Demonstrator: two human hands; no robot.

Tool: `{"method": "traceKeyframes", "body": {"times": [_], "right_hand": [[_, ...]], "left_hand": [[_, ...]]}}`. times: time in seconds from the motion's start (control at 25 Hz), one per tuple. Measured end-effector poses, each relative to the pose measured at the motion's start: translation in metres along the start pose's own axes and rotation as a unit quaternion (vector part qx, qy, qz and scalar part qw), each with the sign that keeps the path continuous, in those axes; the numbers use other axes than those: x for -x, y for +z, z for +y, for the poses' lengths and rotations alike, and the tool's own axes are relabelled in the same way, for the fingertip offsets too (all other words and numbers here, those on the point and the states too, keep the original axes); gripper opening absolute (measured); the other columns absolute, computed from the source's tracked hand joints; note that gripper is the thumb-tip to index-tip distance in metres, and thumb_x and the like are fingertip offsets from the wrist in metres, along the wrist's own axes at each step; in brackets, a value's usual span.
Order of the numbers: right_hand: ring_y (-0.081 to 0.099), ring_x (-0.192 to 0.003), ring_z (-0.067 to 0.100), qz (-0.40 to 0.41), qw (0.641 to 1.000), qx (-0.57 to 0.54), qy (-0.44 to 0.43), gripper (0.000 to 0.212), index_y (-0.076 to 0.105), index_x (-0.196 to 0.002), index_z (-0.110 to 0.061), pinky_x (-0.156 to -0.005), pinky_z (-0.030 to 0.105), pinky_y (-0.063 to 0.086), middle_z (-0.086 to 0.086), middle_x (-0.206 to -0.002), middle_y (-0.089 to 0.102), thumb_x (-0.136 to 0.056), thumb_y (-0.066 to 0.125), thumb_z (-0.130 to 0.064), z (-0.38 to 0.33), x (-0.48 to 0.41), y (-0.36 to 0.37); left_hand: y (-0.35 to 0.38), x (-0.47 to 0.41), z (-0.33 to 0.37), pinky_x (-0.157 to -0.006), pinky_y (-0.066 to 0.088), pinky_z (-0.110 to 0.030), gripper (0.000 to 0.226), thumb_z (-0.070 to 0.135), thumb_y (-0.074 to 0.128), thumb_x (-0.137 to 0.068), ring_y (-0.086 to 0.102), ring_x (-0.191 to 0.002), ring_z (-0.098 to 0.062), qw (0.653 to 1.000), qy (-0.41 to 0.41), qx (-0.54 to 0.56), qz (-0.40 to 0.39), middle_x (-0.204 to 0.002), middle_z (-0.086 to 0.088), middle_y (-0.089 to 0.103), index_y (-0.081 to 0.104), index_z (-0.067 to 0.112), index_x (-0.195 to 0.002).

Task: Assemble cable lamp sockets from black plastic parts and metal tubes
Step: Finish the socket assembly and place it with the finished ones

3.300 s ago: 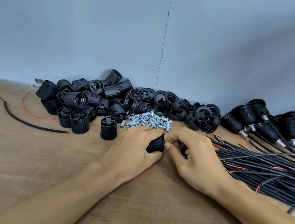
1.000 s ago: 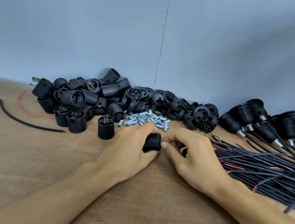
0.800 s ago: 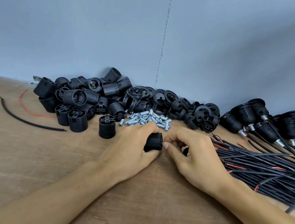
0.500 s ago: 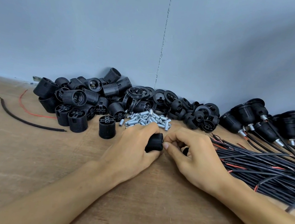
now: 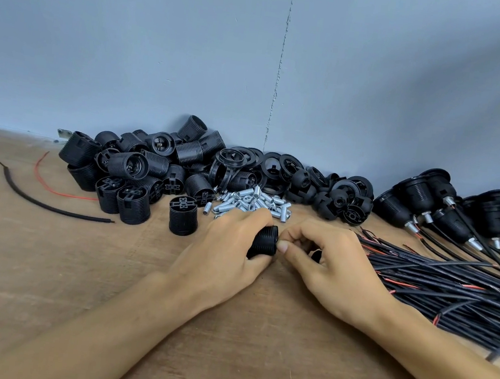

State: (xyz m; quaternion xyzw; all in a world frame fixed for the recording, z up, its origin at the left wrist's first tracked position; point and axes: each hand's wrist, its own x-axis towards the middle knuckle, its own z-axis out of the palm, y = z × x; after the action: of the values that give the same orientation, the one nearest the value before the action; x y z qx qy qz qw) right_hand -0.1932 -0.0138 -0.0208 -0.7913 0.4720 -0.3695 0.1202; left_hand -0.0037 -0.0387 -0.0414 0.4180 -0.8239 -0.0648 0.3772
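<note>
While it rests on the brown wooden tabletop (image 5: 47,259), the left hand (image 5: 222,254) grips a ribbed black plastic socket shell (image 5: 262,243) lying sideways, just before the heap of small silver threaded metal tubes (image 5: 250,202). The right hand (image 5: 334,261), fingers curled, pinches the shell's right end. A bundle of black cables (image 5: 450,283) lies beside it.

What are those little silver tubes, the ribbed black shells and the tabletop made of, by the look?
Silver tubes: metal, likely plated steel; bright glints, threaded. Ribbed black shells: moulded plastic, matt with a soft sheen, crisp ridges. Tabletop: wood, probably bare plywood; visible grain, dull, scuffed.
</note>
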Motion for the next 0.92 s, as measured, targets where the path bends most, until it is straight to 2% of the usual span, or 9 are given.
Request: {"method": "traceKeyframes", "body": {"times": [0.12,0.24,0.36,0.44,0.64,0.72,0.8,0.88,0.92], "right_hand": [[0.060,-0.077,0.011,0.002,1.000,0.021,0.001,0.009,0.071,-0.085,-0.025,-0.068,0.021,0.045,-0.009,-0.079,0.067,-0.093,0.068,-0.026,-0.005,-0.005,-0.002],[0.063,-0.089,0.000,-0.021,0.998,0.009,0.057,0.014,0.072,-0.102,-0.031,-0.076,0.015,0.048,-0.015,-0.094,0.069,-0.091,0.067,-0.037,-0.006,-0.016,-0.019],[0.056,-0.103,-0.009,-0.187,0.969,0.058,0.147,0.052,0.057,-0.123,-0.041,-0.085,0.006,0.043,-0.024,-0.111,0.062,-0.077,0.080,-0.047,-0.001,-0.023,-0.050],[0.056,-0.111,-0.004,-0.276,0.940,0.105,0.173,0.067,0.052,-0.129,-0.038,-0.094,0.013,0.044,-0.021,-0.119,0.058,-0.072,0.086,-0.043,0.002,-0.022,-0.062],[0.059,-0.073,-0.006,-0.253,0.951,0.044,0.171,0.047,0.061,-0.108,-0.031,-0.069,0.010,0.046,-0.012,-0.092,0.064,-0.070,0.089,-0.034,0.010,-0.024,-0.064],[0.063,-0.077,0.005,-0.255,0.953,-0.009,0.161,0.035,0.067,-0.105,-0.029,-0.071,0.012,0.048,-0.011,-0.086,0.068,-0.076,0.085,-0.037,0.012,-0.024,-0.066],[0.068,-0.088,0.012,-0.291,0.947,-0.038,0.132,0.024,0.072,-0.109,-0.031,-0.084,0.019,0.051,-0.009,-0.093,0.074,-0.087,0.073,-0.042,0.013,-0.025,-0.068],[0.070,-0.097,0.005,-0.314,0.941,-0.044,0.115,0.028,0.072,-0.114,-0.034,-0.093,0.019,0.050,-0.011,-0.103,0.075,-0.093,0.060,-0.048,0.013,-0.024,-0.069],[0.070,-0.097,0.003,-0.310,0.943,-0.044,0.112,0.028,0.072,-0.113,-0.037,-0.090,0.016,0.049,-0.012,-0.102,0.075,-0.094,0.056,-0.050,0.014,-0.024,-0.070]], "left_hand": [[0.000,-0.001,-0.004,-0.076,0.045,-0.030,0.019,0.037,0.070,-0.085,0.054,-0.085,-0.010,1.000,-0.004,0.003,0.023,-0.087,0.014,0.061,0.062,0.025,-0.098],[0.001,-0.004,-0.008,-0.078,0.043,-0.021,0.028,0.036,0.079,-0.079,0.055,-0.087,-0.005,0.999,-0.025,0.015,0.034,-0.091,0.017,0.060,0.067,0.028,-0.103],[0.001,-0.005,-0.009,-0.086,0.044,-0.017,0.035,0.042,0.081,-0.075,0.057,-0.093,-0.003,0.997,-0.050,0.045,0.040,-0.097,0.018,0.063,0.069,0.030,-0.106],[-0.001,-0.005,-0.008,-0.089,0.048,-0.025,0.035,0.050,0.075,-0.074,0.059,-0.096,-0.003,0.996,-0.059,0.052,0.032,-0.097,0.018,0.065,0.069,0.033,-0.104],[-0.004,-0.004,-0.004,-0.087,0.051,-0.031,0.038,0.059,0.072,-0.073,0.061,-0.094,-0.003,0.996,-0.077,0.041,0.033,-0.096,0.019,0.067,0.068,0.036,-0.103],[-0.004,-0.003,-0.005,-0.086,0.049,-0.027,0.035,0.052,0.079,-0.075,0.061,-0.093,-0.004,0.995,-0.080,0.045,0.048,-0.095,0.018,0.067,0.069,0.034,-0.103],[-0.005,-0.004,-0.006,-0.084,0.046,-0.019,0.031,0.045,0.083,-0.076,0.061,-0.092,-0.003,0.993,-0.083,0.054,0.062,-0.094,0.018,0.067,0.070,0.034,-0.102],[-0.005,-0.004,-0.006,-0.082,0.044,-0.014,0.031,0.044,0.083,-0.076,0.060,-0.092,-0.002,0.992,-0.087,0.054,0.070,-0.093,0.018,0.067,0.070,0.034,-0.102],[-0.006,-0.004,-0.005,-0.081,0.042,-0.012,0.031,0.043,0.084,-0.076,0.060,-0.092,-0.001,0.992,-0.088,0.055,0.074,-0.093,0.018,0.067,0.070,0.035,-0.102]]}}
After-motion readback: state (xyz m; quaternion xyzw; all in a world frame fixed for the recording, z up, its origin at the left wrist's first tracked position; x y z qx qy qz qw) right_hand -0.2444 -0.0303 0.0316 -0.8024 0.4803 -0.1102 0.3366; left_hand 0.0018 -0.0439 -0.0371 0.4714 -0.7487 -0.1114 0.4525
